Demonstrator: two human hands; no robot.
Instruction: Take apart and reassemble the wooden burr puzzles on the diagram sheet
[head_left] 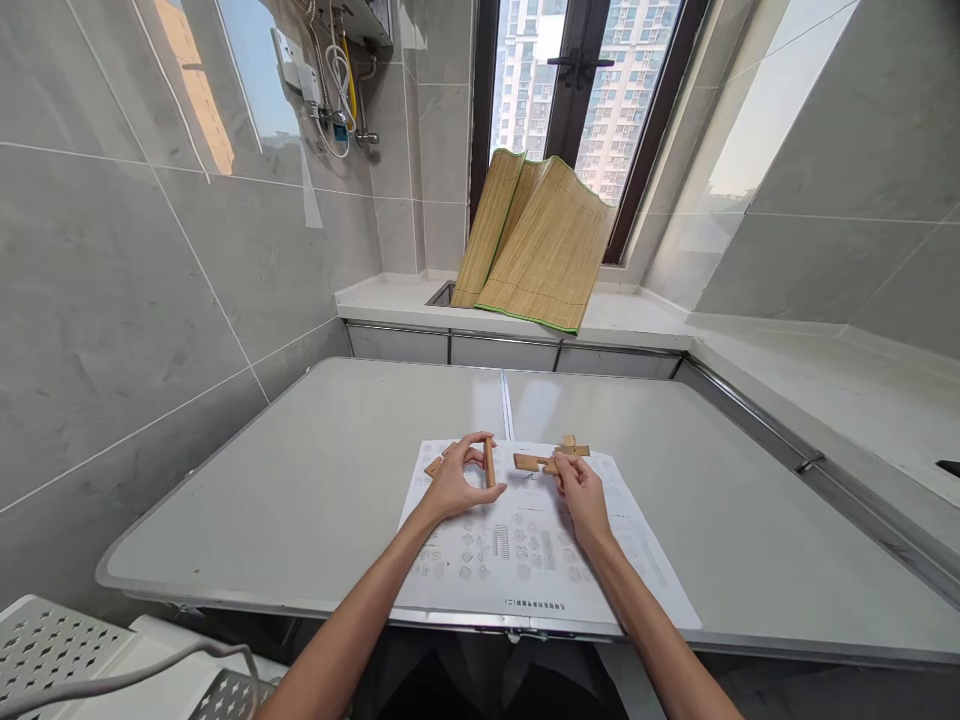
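Note:
Between the thumb and fingers of my left hand (459,482) is an upright wooden stick (490,463), gripped at its two ends. My right hand (581,492) pinches the right end of a notched wooden piece (529,462), which points left toward the stick without touching it. Crossed wooden pieces (573,448) rest just beyond my right hand. More wooden pieces (433,467) lie behind my left hand, partly hidden by it. Under both hands a large printed sheet (536,590) with small diagrams is spread on the table.
The pale folding table (300,500) has a centre seam. Behind it, a bamboo mat (544,245) leans on the white counter (637,318) before the window. A white perforated rack (56,640) with a grey hose stands at the lower left.

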